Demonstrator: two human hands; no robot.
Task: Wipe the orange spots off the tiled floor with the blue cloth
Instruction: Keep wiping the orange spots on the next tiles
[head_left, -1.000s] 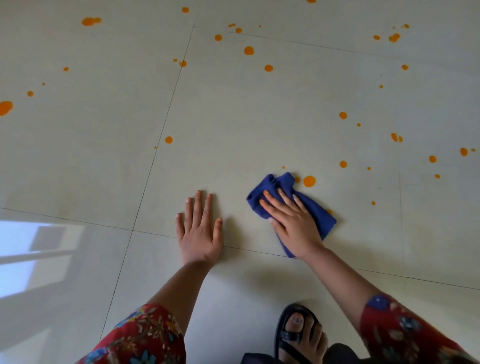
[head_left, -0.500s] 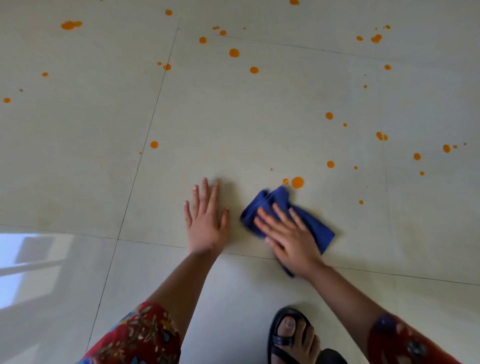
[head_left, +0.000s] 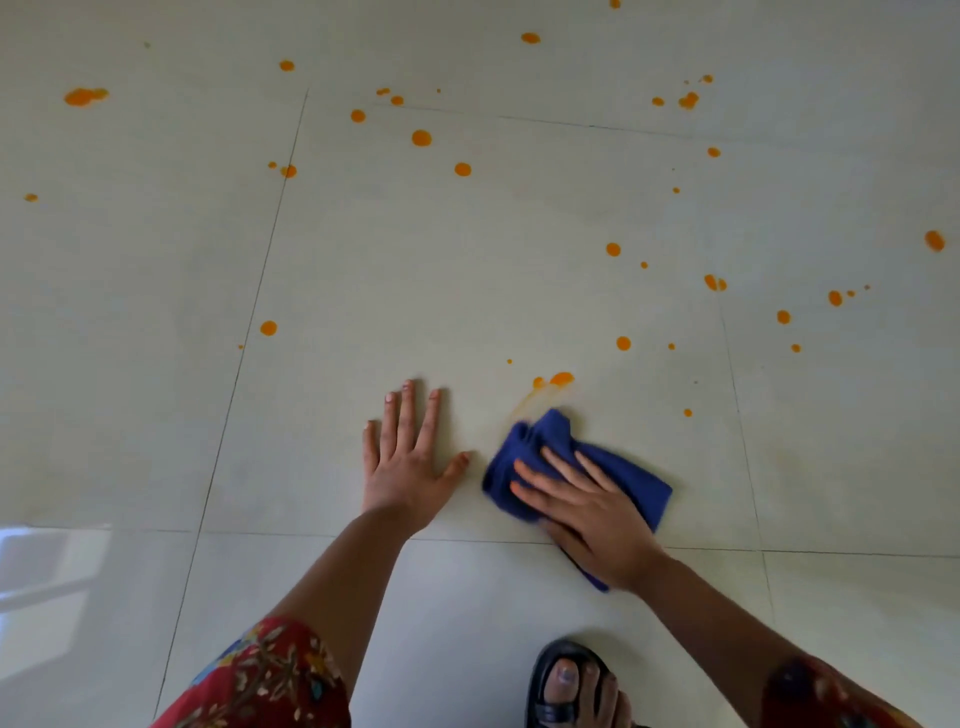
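Right hand (head_left: 587, 512) lies flat on the blue cloth (head_left: 618, 467), fingers extended and slightly spread, pressing it to the floor (head_left: 467, 270). Grip is an open-palm press, not a closed fist; whether the thumb hooks the cloth edge can't be told. Left hand (head_left: 408, 467) is flat on bare tile just left of the cloth, fingers splayed, holding nothing, not touching the cloth.

Cloth sits near centre, slightly right, on the near edge of the big central tile, its near corner crossing the grout line under the wrist. Soft, bunched, creased fabric, dark blue, far-left corner rumpled up.

Just beyond the cloth's far edge: a faint orange smear (head_left: 524, 402) leading to two spots, a larger one (head_left: 561, 378) and a smaller one (head_left: 538, 383). Nothing lies between cloth and these spots.

Other orange spots scattered far and to both sides: round blobs at (head_left: 421, 138), (head_left: 462, 169), (head_left: 268, 328), (head_left: 623, 343), an irregular splat far left (head_left: 83, 96), a cluster far right (head_left: 688, 100). Mostly round, wet-looking, varied sizes.

Floor is glossy pale cream tile, large squares, thin dark grout lines; bright window reflection (head_left: 47, 566) at near left.

Near edge: a foot in a black sandal (head_left: 571, 686), well clear of the cloth. Red floral sleeves on both arms, left (head_left: 270, 680), right (head_left: 831, 696).
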